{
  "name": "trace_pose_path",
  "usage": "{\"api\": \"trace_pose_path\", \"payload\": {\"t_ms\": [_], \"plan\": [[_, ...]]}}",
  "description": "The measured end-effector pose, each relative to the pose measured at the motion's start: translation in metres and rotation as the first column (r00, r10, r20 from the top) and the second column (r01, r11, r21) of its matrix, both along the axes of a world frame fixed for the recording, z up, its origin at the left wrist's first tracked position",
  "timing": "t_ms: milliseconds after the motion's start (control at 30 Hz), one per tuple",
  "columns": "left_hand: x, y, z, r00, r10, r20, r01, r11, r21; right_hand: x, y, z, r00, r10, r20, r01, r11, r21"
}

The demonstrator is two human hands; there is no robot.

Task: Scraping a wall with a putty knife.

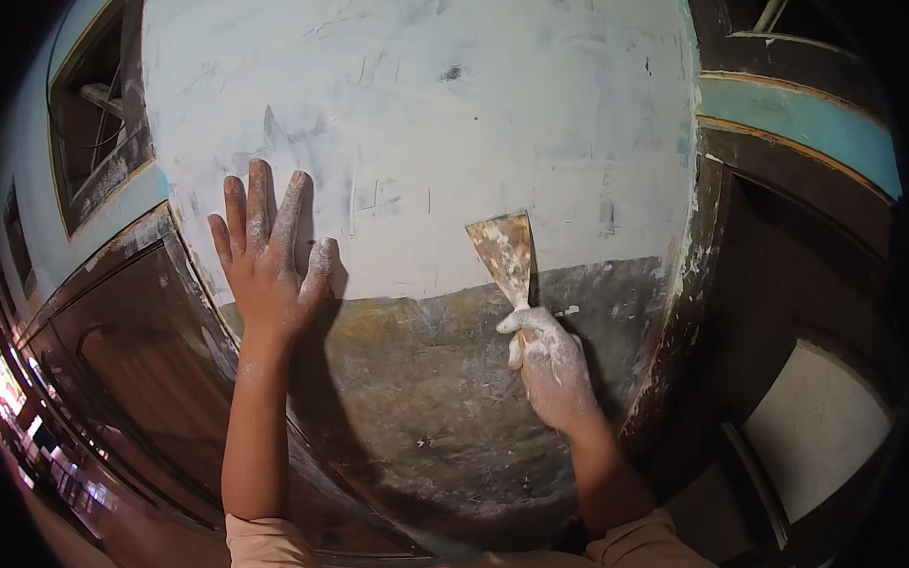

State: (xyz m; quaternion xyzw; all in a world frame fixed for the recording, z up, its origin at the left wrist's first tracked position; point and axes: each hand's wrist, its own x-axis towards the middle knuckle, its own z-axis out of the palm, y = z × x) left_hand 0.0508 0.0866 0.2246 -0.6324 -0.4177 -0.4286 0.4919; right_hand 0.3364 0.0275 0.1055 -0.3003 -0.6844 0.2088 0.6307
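My left hand (266, 253) is spread against the wall, fingers apart and dusted with white powder. It holds nothing. In my right hand (551, 363), also caked with white residue, is a putty knife (504, 252) gripped by its handle. The blade points up, its flared metal face stained brown and spotted with white. Behind both hands stands a wall whose upper part is a whitish coated surface (419, 135) with grey scuffs and short scratches. Below a ragged line it turns to bare, brownish-grey plaster (428, 397). Whether the blade's edge touches the wall I cannot tell.
A dark wooden door (149, 355) and a framed vent opening (99, 108) flank the wall on the left. To the right runs a dark frame (695, 290) with chipped paint, beside a turquoise band (794, 122). A pale panel (820, 429) stands at lower right.
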Motion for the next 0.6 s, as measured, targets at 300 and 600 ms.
{"api": "trace_pose_path", "payload": {"t_ms": [300,600], "plan": [[-0.002,0.000,-0.007,1.000,0.016,0.027,-0.016,1.000,0.008,0.001,0.011,-0.017,0.997,0.033,-0.069,-0.028,0.998,0.064],[-0.001,0.002,-0.009,0.999,-0.027,0.035,0.027,1.000,0.001,0.003,0.020,-0.009,0.987,0.008,-0.160,0.002,0.998,0.063]]}}
